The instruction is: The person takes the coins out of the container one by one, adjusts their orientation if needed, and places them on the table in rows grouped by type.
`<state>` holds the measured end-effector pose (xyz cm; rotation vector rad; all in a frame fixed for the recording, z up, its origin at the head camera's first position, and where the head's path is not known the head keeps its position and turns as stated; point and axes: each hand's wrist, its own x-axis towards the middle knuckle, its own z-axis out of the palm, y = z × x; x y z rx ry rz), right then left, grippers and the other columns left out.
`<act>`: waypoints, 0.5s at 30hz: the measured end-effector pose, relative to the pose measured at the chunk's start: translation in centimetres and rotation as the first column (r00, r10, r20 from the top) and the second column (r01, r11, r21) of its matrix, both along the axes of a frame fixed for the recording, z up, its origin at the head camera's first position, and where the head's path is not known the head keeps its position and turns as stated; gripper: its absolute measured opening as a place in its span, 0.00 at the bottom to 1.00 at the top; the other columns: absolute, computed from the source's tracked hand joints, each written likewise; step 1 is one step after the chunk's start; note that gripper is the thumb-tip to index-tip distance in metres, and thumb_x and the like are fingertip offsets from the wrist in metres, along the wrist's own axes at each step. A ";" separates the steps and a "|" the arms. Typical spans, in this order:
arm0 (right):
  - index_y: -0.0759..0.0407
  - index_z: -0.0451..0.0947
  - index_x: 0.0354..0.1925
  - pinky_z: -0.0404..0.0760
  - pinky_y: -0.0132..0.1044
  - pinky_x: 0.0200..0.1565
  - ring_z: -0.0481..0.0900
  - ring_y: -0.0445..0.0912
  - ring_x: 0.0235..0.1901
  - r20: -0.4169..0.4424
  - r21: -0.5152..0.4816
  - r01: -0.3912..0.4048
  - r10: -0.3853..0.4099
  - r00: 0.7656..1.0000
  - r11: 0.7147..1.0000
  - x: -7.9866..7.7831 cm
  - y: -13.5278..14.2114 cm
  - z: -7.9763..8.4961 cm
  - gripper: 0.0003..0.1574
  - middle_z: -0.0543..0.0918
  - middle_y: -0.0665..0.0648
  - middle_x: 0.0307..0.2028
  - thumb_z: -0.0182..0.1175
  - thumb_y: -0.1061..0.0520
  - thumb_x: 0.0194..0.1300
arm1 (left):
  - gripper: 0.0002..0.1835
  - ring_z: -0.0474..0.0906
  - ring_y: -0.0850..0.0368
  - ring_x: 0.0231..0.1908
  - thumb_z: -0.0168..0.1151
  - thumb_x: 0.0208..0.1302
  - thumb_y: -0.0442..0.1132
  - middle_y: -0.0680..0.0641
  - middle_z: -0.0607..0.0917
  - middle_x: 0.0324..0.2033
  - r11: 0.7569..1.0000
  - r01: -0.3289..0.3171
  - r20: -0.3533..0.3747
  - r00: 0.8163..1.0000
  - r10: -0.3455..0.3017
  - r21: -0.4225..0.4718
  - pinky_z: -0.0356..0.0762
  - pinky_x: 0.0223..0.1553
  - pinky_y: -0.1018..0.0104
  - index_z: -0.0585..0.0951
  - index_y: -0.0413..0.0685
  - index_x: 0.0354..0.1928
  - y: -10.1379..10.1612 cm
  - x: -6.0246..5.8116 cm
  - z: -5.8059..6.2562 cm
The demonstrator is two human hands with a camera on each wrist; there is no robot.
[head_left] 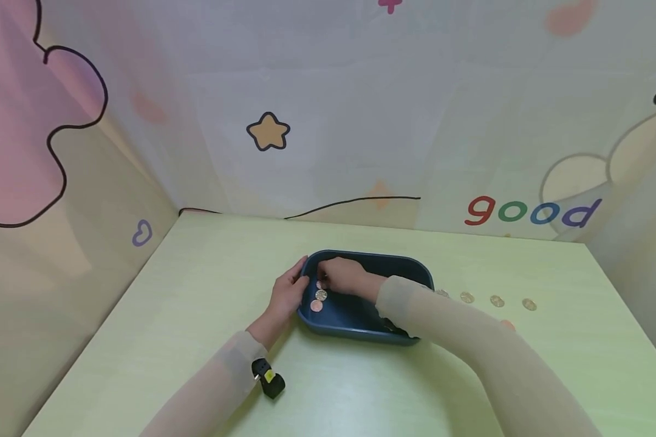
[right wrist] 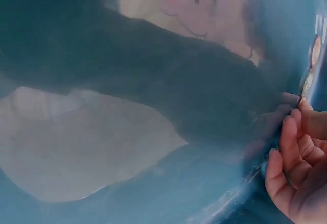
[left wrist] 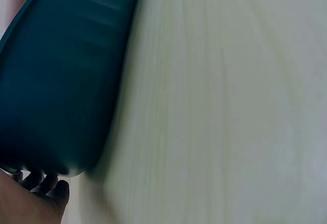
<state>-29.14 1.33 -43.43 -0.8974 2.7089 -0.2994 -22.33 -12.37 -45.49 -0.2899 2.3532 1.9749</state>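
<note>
Head view | coins [head_left: 321, 295] inside blue tray [head_left: 352, 311] | left hand [head_left: 285, 296] pinching tray | right hand [head_left: 344, 275]: grip unclear

A dark-blue, round-cornered, rectangular plastic tray [head_left: 352, 315] is viewed forward and downward from the head, farther off; its outer wall [left wrist: 66, 86] is seen closely at ten o'clock from the left wrist; its interior [right wrist: 168, 81] is shared by head and close right-wrist views.

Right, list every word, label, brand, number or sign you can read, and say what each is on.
"good": multicoloured lettering on the patterned backdrop.
Coins in the blue tray: markings too small to read.
Coins on the table: markings too small to read.
Black wrist device: nothing readable.
</note>
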 end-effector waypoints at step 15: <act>0.59 0.84 0.32 0.73 0.30 0.29 0.75 0.42 0.25 0.130 -0.084 0.051 -0.039 0.991 0.995 -0.5 0.5 0.3 0.06 0.84 0.54 0.27 0.64 0.57 0.65 | 0.27 0.60 0.45 0.74 0.48 0.72 0.36 0.43 0.68 0.72 0.999 -0.008 0.001 1.000 0.008 -0.037 0.61 0.73 0.49 0.67 0.51 0.73 0.0 0.1 0.1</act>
